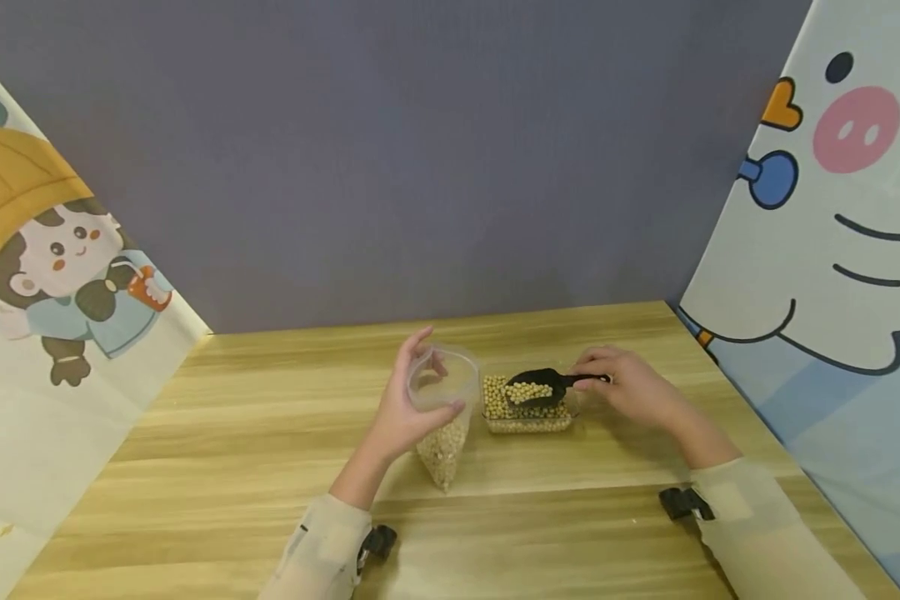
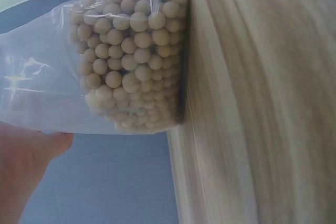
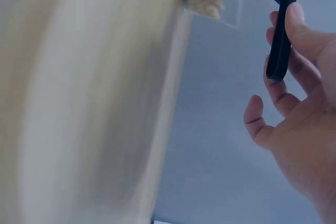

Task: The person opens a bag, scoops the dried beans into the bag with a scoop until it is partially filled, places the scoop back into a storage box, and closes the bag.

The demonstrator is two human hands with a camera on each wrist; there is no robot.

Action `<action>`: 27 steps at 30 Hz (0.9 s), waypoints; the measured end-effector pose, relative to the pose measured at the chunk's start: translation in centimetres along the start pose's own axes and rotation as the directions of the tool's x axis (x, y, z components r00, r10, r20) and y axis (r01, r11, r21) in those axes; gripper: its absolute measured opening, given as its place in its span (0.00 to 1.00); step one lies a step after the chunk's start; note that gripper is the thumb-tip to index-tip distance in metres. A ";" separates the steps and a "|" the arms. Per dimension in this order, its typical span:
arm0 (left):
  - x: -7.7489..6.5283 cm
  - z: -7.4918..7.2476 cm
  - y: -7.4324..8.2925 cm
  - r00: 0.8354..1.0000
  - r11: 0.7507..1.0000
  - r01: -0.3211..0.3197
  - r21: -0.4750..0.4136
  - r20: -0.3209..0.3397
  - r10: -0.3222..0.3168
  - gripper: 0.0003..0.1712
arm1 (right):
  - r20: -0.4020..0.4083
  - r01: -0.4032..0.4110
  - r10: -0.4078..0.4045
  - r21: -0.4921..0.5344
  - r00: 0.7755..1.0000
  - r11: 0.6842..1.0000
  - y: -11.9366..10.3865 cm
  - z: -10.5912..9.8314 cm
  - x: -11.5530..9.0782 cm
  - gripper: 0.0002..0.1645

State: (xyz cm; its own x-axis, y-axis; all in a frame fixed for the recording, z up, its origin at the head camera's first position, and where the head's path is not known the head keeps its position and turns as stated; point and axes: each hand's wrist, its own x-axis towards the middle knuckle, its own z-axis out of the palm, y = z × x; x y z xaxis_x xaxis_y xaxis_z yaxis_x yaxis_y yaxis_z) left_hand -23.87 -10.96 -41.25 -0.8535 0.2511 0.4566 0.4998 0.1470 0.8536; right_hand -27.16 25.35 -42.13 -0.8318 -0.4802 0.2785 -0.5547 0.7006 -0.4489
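Observation:
A clear plastic bag (image 1: pixel 447 417) of soybeans stands on the table, its mouth spread wide in the head view. My left hand (image 1: pixel 412 408) holds the bag near its rim, thumb on the near side and fingers at the far left. The left wrist view shows the round beans (image 2: pixel 131 51) filling the bag's lower part. With thumb and fingers my right hand (image 1: pixel 626 387) grips the handle of a black scoop (image 1: pixel 547 400). Soybeans lie in the scoop, which is above a clear plastic box (image 1: pixel 528 427) of soybeans, right of the bag.
The wood-grain table (image 1: pixel 232 467) runs back to a grey panel (image 1: pixel 435 167). Panels printed with cartoons stand on the left (image 1: pixel 75 275) and right (image 1: pixel 832 250).

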 end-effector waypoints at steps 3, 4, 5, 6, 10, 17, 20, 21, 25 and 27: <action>0.3 0.0 -0.1 1.000 1.000 0.004 0.004 0.022 -0.004 0.61 | -0.027 -0.033 0.034 0.025 0.999 0.999 -0.2 -1.4 -0.2 0.17; 0.5 0.1 -0.1 0.999 1.000 0.008 0.011 0.033 -0.008 0.61 | -0.052 -0.026 0.027 0.028 0.998 0.999 -0.2 -1.9 -0.1 0.17; 0.6 0.1 -0.1 0.999 1.000 0.012 0.020 0.044 -0.013 0.61 | -0.076 -0.009 0.012 0.033 0.997 0.999 -0.4 -2.5 0.0 0.16; 0.7 0.1 -0.1 0.998 0.999 0.015 0.029 0.053 -0.016 0.61 | -0.097 0.003 -0.001 0.025 0.995 1.000 -0.7 -3.2 0.2 0.15; 1.3 0.3 -0.1 0.996 0.998 0.026 0.053 0.085 -0.031 0.61 | -0.143 0.090 -0.094 -0.034 0.985 0.995 -2.7 -6.0 1.6 0.14; 1.6 0.8 0.1 0.991 0.997 0.049 0.065 0.118 -0.057 0.62 | -0.013 0.246 -0.252 -0.166 0.968 0.955 -7.8 -9.4 5.2 0.12; 1.7 1.1 0.3 0.990 0.996 0.051 0.077 0.124 -0.061 0.61 | 0.050 0.315 -0.312 -0.213 0.949 0.925 -9.6 -10.0 6.3 0.12; 1.8 1.1 0.3 0.990 0.996 0.051 0.079 0.126 -0.060 0.61 | 0.070 0.329 -0.322 -0.227 0.944 0.917 -10.2 -10.2 6.6 0.12; 1.9 1.2 0.5 0.989 0.994 0.064 0.088 0.125 -0.075 0.61 | 0.127 0.333 -0.309 -0.290 0.943 0.897 -12.0 -10.7 7.5 0.11; 1.8 1.1 0.5 0.989 0.993 0.074 0.091 0.124 -0.085 0.60 | 0.145 0.334 -0.302 -0.333 0.942 0.882 -12.7 -10.8 7.7 0.11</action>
State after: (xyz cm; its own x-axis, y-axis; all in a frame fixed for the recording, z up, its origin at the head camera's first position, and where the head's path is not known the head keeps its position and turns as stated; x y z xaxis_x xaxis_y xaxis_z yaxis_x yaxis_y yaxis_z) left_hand -25.02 -9.35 -40.24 -0.8681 0.3547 0.3474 0.4464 0.2514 0.8588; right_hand -26.75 18.48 -25.12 -0.6129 -0.7409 0.2748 -0.7739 0.6330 -0.0196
